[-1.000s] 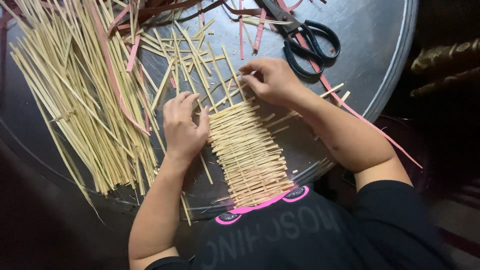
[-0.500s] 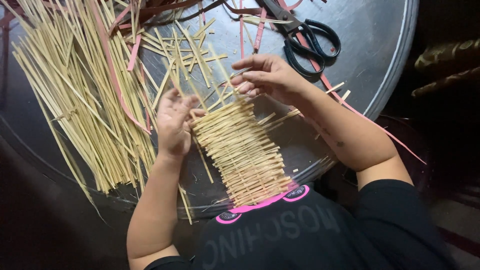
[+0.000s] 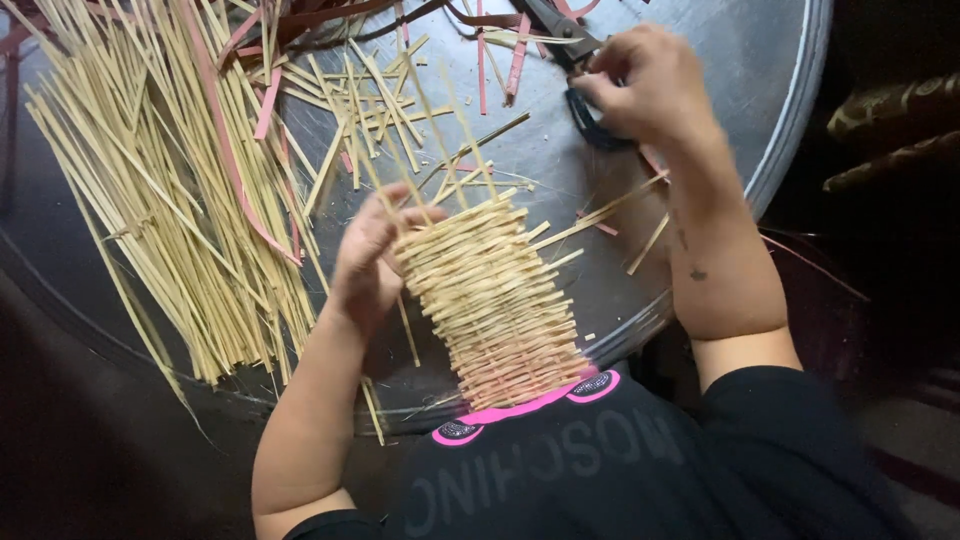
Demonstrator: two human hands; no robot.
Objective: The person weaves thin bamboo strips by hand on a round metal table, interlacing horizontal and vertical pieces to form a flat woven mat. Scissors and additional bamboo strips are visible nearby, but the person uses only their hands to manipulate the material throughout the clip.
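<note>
Round metal tray (image 3: 700, 150) strewn with straw strips (image 3: 170, 190); left hand (image 3: 370, 260) gripping woven mat (image 3: 495, 295), right hand (image 3: 640, 85) clutching scissors (image 3: 590, 115).

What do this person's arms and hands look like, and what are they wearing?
Both arms are bare from above the elbow down. The left hand and right hand wear no gloves, and no rings or watch show. The right forearm carries a few small dark marks. The black top has short sleeves and a pink neckline with pale lettering.

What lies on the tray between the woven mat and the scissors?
In the head view, bare metal tray with a few loose straw strips between the woven mat and the scissors.
</note>
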